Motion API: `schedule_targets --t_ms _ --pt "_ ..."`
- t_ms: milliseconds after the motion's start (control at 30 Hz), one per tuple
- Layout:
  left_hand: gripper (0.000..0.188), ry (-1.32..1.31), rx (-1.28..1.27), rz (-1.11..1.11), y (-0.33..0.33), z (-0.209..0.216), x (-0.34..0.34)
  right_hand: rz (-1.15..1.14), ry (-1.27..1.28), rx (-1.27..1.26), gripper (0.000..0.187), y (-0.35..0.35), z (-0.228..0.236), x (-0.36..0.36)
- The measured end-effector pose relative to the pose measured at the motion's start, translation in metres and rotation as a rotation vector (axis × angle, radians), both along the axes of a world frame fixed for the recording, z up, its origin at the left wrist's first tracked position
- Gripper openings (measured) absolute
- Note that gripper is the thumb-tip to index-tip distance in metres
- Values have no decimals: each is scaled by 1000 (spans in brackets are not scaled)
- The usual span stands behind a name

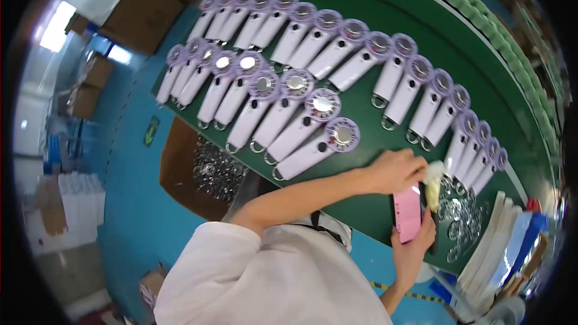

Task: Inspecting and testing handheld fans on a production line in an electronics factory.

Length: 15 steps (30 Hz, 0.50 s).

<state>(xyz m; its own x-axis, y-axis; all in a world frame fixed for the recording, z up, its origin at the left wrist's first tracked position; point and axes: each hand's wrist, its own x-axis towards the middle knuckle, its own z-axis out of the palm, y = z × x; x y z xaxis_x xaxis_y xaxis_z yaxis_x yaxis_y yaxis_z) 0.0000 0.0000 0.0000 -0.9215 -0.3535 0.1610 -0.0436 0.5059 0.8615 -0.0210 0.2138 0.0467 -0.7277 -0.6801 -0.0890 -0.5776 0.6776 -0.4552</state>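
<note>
The pink panel (408, 213) lies low over the near right part of the green counter (355, 99), just left of the heaped metal rings (460, 216); the right hand (414, 248) grips its lower end, thumb on one side and fingers on the other; the left hand (392, 171) is at its top end, fingers bunched narrow beside a pale yellow thing (432, 189) (too blurred for me to name), and I cannot tell whether they hold anything.

The counter runs in a long slant over a blue floor (123, 126), with a ridged green strip (472, 3) along its far side; brown cartons (144, 12) stand off to the left.

Lilac handheld fans (304, 157) lie across the counter in two slanting rows; an open cardboard box (174, 186) of shiny metal pieces (217, 171) sits below the near edge; the left forearm (307, 195) crosses that edge, hiding part of it.
</note>
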Motion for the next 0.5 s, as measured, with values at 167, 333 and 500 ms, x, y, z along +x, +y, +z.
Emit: schedule_targets --t_ms 167,333,500 --pt "23 152 -17 -95 -7 -6 -6 -21 37 14 81 -9 0 -11" --pt "27 26 -67 -96 -13 27 20 -39 110 -119 67 -20 5 -6" --pt "25 216 59 -31 -20 51 69 -22 65 -313 45 -42 8 5"
